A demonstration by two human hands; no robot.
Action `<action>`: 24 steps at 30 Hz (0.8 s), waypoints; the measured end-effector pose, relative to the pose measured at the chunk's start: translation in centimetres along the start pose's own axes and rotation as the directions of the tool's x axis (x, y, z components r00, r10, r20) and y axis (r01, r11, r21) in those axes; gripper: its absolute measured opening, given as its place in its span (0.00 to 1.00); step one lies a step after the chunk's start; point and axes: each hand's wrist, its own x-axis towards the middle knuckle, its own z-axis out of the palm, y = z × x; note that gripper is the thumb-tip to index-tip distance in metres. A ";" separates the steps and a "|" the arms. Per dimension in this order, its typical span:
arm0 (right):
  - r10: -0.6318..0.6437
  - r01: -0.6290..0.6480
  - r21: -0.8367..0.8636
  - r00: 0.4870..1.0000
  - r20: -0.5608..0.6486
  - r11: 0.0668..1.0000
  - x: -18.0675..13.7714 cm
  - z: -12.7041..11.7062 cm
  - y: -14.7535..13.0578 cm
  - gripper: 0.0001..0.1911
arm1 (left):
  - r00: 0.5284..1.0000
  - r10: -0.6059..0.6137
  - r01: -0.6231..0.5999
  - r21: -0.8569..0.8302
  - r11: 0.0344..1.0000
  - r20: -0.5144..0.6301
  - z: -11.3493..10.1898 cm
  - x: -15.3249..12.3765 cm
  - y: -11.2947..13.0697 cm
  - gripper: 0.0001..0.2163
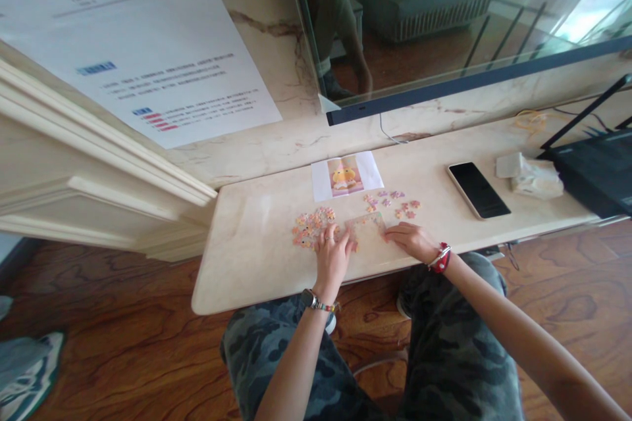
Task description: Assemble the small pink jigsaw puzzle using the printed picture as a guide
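A small translucent jigsaw tray lies on the pale table, with puzzle pieces along its far edge. My left hand reaches over its left side, fingers apart, thumb near the tray edge. Beside those fingers spreads a heap of small pink and orange jigsaw pieces. At the tray's right edge, my right hand has its fingers pressed together; whether a piece is between them is hidden. Behind the tray lie purple pieces and a small group of orange-pink pieces. A printed picture sheet shows two yellow figures.
To the right lie a phone, a white tissue pack and a black router with antennas. A large screen hangs above the table. A text sheet is on the left wall.
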 end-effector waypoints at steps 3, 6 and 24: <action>0.114 -0.109 0.046 0.985 -0.128 0.993 -0.7 -0.3 -0.1 0.14 | 1.000 -0.005 0.005 -0.001 1.000 0.001 0.0 0.0 0.0 0.13; 0.212 -0.199 0.079 0.955 -0.207 0.977 -1.4 -0.5 -0.3 0.14 | 1.000 -0.003 0.003 -0.001 1.000 0.004 0.0 0.0 0.0 0.13; 0.137 -0.136 -0.029 0.990 0.016 0.990 0.9 0.5 0.0 0.13 | 1.000 -0.007 0.007 -0.020 1.000 0.003 0.1 0.0 0.0 0.12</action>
